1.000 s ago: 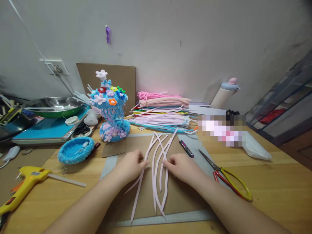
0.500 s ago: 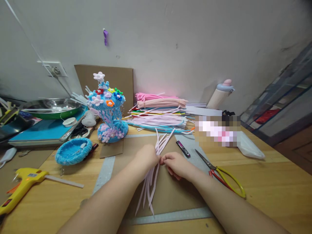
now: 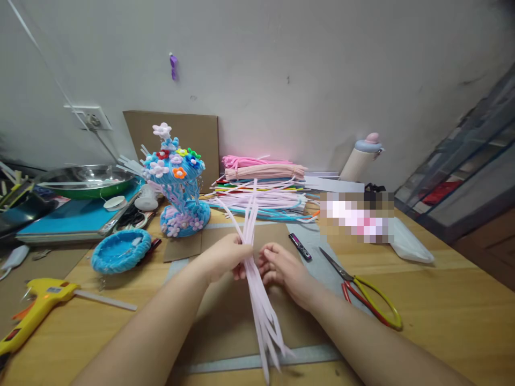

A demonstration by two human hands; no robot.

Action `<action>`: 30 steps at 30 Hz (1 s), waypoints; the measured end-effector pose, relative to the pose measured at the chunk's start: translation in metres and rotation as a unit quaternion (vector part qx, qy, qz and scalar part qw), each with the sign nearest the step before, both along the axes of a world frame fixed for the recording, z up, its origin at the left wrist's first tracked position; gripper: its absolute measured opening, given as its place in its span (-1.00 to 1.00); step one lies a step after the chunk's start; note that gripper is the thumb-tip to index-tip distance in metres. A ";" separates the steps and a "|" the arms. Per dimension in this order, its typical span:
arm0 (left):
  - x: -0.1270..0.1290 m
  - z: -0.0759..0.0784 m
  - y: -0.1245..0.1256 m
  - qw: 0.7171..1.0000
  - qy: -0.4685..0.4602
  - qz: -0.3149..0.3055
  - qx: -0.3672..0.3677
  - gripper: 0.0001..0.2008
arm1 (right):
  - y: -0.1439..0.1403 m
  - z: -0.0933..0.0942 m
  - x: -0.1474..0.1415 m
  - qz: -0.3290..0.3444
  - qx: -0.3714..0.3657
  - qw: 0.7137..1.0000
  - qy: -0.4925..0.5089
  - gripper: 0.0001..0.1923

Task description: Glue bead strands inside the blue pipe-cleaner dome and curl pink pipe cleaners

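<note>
A bundle of pale lilac pipe cleaners [image 3: 259, 300] stands out over the brown cardboard [image 3: 217, 321], its lower ends fanned toward me. Around its middle my left hand [image 3: 227, 258] is closed, thumb on the near side. Just right of the bundle is my right hand [image 3: 286, 274], its fingers loosely curled and apart, with nothing visible in them. Whether its fingertips touch the strands I cannot tell. Beyond my right hand lies a small dark box cutter [image 3: 300, 247]. Scissors [image 3: 358, 284] with yellow and red handles rest farther right.
A yellow glue gun [image 3: 44, 295] and a blue fuzzy dish [image 3: 120, 250] are at left. Behind stands a blue flowered pipe-cleaner ornament [image 3: 175, 171]. Stacked pipe cleaners [image 3: 261, 187] lie along the wall, with a bottle [image 3: 360, 158] to their right.
The bundle has turned, its lower ends swinging right and toward me. My left hand has shifted slightly left around it; my right hand has loosened and opened beside it.
</note>
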State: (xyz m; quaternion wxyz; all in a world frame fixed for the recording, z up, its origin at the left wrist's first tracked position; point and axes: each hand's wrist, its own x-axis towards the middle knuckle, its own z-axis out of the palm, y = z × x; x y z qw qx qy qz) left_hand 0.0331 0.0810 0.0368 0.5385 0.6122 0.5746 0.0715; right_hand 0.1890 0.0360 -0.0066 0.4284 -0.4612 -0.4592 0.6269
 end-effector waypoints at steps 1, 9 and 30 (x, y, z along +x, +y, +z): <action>-0.001 0.003 -0.006 1.000 -0.024 0.017 0.007 -0.73 | -0.007 0.003 -0.004 0.042 -0.010 0.999 0.029 -0.64; -0.007 0.008 -0.057 0.958 -0.212 0.163 0.105 -0.78 | -0.039 0.007 -0.012 0.291 -0.113 0.928 0.206 -0.63; -0.045 -0.011 -0.064 0.896 -0.268 0.311 0.166 -0.72 | -0.018 0.008 -0.004 0.207 -0.141 0.966 0.061 -0.61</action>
